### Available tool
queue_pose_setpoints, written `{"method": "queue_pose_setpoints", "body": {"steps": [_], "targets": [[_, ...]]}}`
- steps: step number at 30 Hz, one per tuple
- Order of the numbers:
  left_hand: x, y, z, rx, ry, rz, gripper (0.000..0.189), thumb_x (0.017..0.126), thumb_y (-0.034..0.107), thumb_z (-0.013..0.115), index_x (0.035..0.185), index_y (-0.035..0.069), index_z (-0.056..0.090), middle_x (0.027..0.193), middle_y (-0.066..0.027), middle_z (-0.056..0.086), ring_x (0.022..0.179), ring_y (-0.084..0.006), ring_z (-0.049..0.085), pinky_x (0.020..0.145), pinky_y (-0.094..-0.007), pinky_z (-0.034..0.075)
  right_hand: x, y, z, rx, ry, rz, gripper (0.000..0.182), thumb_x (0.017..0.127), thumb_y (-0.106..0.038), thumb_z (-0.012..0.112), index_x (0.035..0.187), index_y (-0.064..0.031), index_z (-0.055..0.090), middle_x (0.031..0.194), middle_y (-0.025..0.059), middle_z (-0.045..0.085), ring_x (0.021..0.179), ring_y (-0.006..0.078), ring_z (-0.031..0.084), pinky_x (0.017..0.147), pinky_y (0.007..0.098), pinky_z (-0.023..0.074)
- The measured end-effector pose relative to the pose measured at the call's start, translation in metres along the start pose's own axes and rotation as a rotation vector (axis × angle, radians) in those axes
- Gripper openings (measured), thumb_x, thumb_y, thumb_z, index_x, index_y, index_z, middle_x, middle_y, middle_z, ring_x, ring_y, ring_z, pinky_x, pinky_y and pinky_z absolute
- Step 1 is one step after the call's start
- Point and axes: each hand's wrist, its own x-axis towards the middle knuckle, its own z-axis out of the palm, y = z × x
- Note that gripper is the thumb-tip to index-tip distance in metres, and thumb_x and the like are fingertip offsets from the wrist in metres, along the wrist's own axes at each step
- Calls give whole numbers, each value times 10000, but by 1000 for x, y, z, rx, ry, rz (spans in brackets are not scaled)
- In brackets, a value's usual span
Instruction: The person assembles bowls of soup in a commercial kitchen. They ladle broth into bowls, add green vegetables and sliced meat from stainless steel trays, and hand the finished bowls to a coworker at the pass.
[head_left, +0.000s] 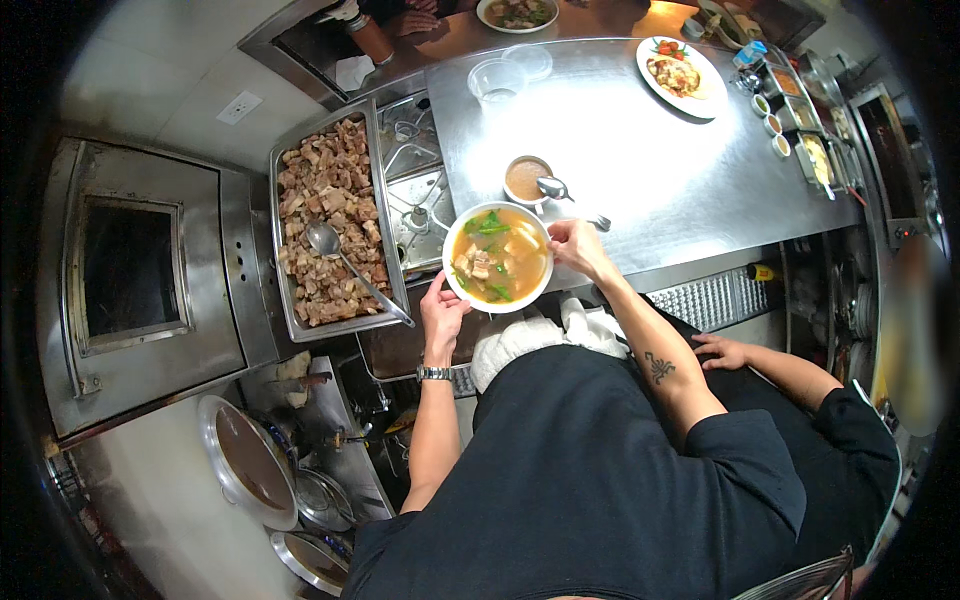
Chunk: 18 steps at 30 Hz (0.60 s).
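Note:
A white bowl of soup (498, 256) with meat chunks and leafy greens is held between my two hands at the steel counter's near left edge. My left hand (441, 311) grips its lower left rim. On the right side, the fingers of my right hand (577, 246) pinch the rim. Just beyond the bowl stands a white cup of brown sauce (526, 180). A metal spoon (555, 189) lies over that cup's edge, and the handle of another utensil (600, 221) shows beside my right hand.
Left of the counter sits a deep steel pan of cooked meat (330, 225) with a serving spoon (325, 240). Farther off are clear plastic containers (496, 81) and a plated dish (682, 79). A co-worker's arm (787, 369) is close at my right. Large pots (251, 461) stand at lower left.

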Motion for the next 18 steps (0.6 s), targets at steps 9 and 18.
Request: {"method": "queue_pose_setpoints", "body": {"steps": [9,18], "targets": [[-5,8,-14,-27,-39,-24,767,732,-169,619,1434,-32,344,941,-151,664,784,-178,680,667,-284,591,-12,-12,5,-29,-5,111,219,728,-70,651,918,25,703,810,167,708,740,245,695,712,347,544],[-17,46,-27,-12,-108,65,697,727,-146,616,1388,-21,434,918,-103,672,753,-115,651,678,-249,553,-22,-50,-5,137,-35,154,240,794,41,609,1020,102,661,873,164,709,753,186,692,655,312,605]]}}
